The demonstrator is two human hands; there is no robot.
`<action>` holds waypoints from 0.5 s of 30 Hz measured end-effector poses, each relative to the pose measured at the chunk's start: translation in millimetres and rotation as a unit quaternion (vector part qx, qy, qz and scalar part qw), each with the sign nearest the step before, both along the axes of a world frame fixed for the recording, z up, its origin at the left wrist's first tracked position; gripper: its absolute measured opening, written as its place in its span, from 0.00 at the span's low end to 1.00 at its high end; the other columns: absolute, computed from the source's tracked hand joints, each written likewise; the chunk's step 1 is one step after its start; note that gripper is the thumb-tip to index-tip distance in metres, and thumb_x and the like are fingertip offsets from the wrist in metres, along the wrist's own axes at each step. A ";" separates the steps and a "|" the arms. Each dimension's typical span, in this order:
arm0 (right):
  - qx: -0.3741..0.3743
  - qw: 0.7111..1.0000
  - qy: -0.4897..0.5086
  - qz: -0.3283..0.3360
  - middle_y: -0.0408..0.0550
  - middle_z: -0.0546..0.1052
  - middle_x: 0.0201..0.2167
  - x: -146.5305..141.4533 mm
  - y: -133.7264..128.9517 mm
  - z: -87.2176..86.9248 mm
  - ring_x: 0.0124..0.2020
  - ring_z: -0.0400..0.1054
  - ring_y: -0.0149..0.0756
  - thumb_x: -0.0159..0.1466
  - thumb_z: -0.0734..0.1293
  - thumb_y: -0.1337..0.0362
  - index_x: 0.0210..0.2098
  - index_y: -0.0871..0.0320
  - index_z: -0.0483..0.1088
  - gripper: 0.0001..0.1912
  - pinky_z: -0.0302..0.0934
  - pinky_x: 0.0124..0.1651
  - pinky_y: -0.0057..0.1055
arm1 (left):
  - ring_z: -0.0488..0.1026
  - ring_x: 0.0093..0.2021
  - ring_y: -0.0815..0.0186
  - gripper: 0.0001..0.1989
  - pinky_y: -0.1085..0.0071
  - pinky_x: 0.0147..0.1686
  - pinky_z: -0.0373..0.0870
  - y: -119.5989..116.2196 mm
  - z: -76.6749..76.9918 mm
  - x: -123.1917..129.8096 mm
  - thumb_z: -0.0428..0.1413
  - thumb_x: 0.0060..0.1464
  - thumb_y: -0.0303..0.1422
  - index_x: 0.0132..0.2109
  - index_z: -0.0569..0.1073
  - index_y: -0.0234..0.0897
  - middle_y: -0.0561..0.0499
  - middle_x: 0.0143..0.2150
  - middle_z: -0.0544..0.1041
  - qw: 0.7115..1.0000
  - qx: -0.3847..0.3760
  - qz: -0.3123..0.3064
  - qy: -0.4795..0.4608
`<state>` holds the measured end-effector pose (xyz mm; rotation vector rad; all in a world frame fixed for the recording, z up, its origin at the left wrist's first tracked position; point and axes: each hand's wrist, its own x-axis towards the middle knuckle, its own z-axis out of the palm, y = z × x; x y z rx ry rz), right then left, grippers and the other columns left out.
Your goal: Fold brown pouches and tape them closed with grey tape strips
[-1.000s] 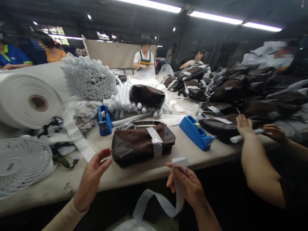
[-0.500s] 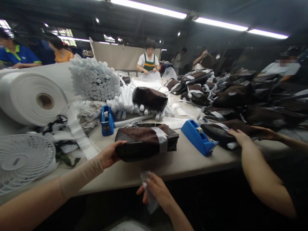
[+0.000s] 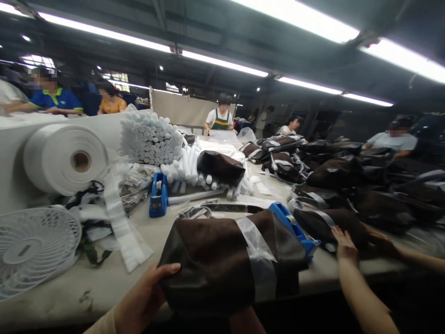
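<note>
A dark brown bag (image 3: 212, 250) with a white translucent band (image 3: 259, 246) around it is lifted at the table's front edge. My left hand (image 3: 148, 290) grips its left end, thumb on the front face. Beneath the bag, only the wrist of my right hand (image 3: 245, 320) shows; its fingers are hidden behind the bag. The bag's strap (image 3: 236, 208) lies behind it. A blue tape dispenser (image 3: 287, 218) is partly covered by the bag's right end, and a second blue dispenser (image 3: 159, 197) stands farther left.
At left are a white roll (image 3: 52, 160), a white fan (image 3: 31, 250) and a white strip (image 3: 121, 227). White foam sticks (image 3: 153, 139) are stacked behind. More brown bags (image 3: 337, 174) are piled right, where a co-worker's hands (image 3: 346, 246) touch one.
The banded bag has been raised and brought closer. My right hand, earlier holding a clear plastic piece below the table edge, has moved under the bag. The view has tilted up.
</note>
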<state>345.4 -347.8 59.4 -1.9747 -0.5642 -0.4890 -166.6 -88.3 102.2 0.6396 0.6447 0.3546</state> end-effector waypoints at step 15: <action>-0.181 0.982 -0.039 -0.046 0.67 0.63 0.61 91.0 -29.6 -52.7 0.63 0.60 0.44 0.58 0.45 0.76 0.46 0.72 0.77 0.33 0.48 0.62 0.41 | 0.70 0.57 0.46 0.49 0.54 0.52 0.71 53.4 -29.1 -16.4 0.68 0.36 0.47 0.64 0.59 0.40 0.37 0.62 0.67 0.895 0.418 0.064 0.145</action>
